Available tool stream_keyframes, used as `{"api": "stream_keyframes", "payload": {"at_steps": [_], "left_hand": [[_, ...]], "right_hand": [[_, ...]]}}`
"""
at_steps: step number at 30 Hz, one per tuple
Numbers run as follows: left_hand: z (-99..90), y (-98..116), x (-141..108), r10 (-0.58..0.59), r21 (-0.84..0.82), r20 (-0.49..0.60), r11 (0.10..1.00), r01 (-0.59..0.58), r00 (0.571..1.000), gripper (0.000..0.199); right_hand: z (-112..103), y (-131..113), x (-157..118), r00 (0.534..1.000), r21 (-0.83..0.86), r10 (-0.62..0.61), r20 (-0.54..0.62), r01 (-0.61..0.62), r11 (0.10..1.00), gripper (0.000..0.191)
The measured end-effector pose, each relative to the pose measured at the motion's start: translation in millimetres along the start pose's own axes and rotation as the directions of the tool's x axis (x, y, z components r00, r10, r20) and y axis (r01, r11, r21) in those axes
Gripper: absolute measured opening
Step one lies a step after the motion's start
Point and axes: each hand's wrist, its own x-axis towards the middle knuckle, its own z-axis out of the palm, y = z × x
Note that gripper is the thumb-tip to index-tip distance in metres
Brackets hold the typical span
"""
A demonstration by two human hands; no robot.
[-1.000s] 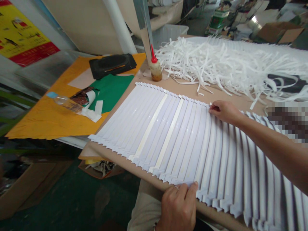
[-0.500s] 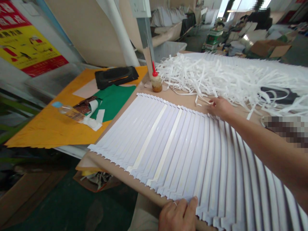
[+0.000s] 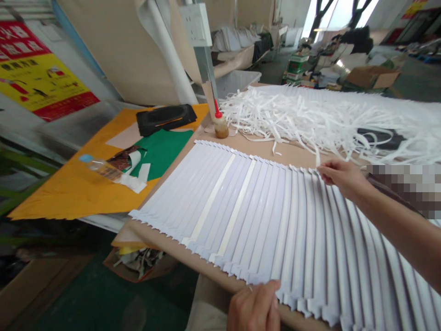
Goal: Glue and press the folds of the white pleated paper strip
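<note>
Long white strips [image 3: 262,216] lie side by side in an overlapping row on the brown tabletop [image 3: 155,234], with jagged ends at front and back. My left hand [image 3: 255,307] is at the front edge, fingers curled together, its fingertips on the strips' near ends. At the far edge of the row, my right hand [image 3: 341,175] is closed in a pinch, and a loose white strip reaches its fingertips. Behind it is a tangled heap of narrow white strips [image 3: 292,115].
A red-tipped glue bottle [image 3: 221,126] stands behind the row. To the left, an orange sheet [image 3: 69,193] bears green material, a black case [image 3: 167,120] and a plastic bottle [image 3: 99,168]. A black object [image 3: 381,139] lies among the heap.
My right hand has moved right and nearer, from beside the heap to the row's far edge, and its fingers have closed. My left hand stays at the front edge. The view has shifted slightly.
</note>
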Motion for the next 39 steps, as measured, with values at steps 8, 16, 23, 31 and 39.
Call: {"api": "stream_keyframes", "payload": {"at_steps": [8, 16, 23, 31, 39], "left_hand": [[15.4, 45.1, 28.2, -0.264, -0.368, 0.417, 0.826, 0.427, 0.87, 0.026], [7.5, 64.3, 29.2, -0.274, -0.341, 0.526, 0.799, 0.495, 0.805, 0.028], [-11.0, 45.4, 10.0, -0.263, -0.324, 0.484, 0.832, 0.451, 0.834, 0.024], [-25.8, 28.9, -8.8, -0.358, -0.338, 0.395, 0.8, 0.496, 0.846, 0.025], [-28.8, 10.0, -14.0, -0.489, -0.284, 0.385, 0.744, 0.605, 0.782, 0.025]], "right_hand": [[-1.6, 8.3, -234.6, 0.79, 0.571, 0.409, 0.456, -0.613, 0.546, 0.035], [33.2, -4.4, -302.4, 0.736, 0.471, 0.388, 0.556, -0.663, 0.582, 0.046], [17.1, -38.1, -287.4, 0.807, -0.048, -0.259, 0.53, 0.334, 0.941, 0.032], [38.6, -43.4, -227.6, 0.555, -0.087, -0.45, 0.699, 0.691, 0.718, 0.022], [70.4, -53.2, -192.5, 0.611, -0.253, -0.259, 0.748, 0.624, 0.74, 0.019]]}}
